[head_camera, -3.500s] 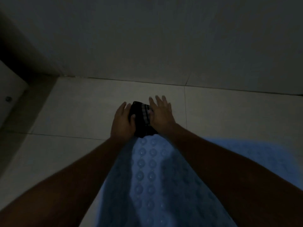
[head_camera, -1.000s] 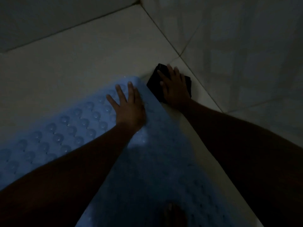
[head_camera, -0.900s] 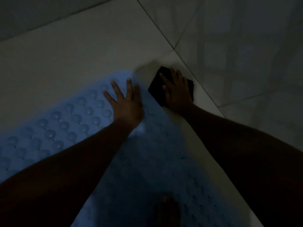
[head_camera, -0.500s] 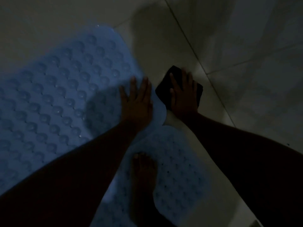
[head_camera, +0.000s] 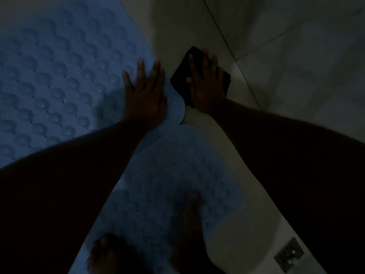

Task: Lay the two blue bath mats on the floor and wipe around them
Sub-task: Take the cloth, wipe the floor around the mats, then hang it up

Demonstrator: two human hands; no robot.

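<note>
Two blue bath mats lie on the pale tiled floor in dim light. The far mat [head_camera: 59,76], covered in round bumps, fills the upper left. The near mat [head_camera: 177,175] lies below it, and the two meet at their rounded corners. My left hand [head_camera: 145,95] rests flat, fingers spread, on the far mat's right edge. My right hand [head_camera: 207,84] presses flat on a dark folded cloth [head_camera: 179,80] on the bare floor just right of that mat.
A tiled wall [head_camera: 296,56] rises along the right, leaving a narrow strip of floor beside the mats. My bare feet [head_camera: 185,224] stand on the near mat. A square floor drain [head_camera: 289,254] sits at the lower right.
Both hands have slid back along the far mat's right edge toward me, the right hand dragging the cloth along the floor. The near mat and my feet have come into view.
</note>
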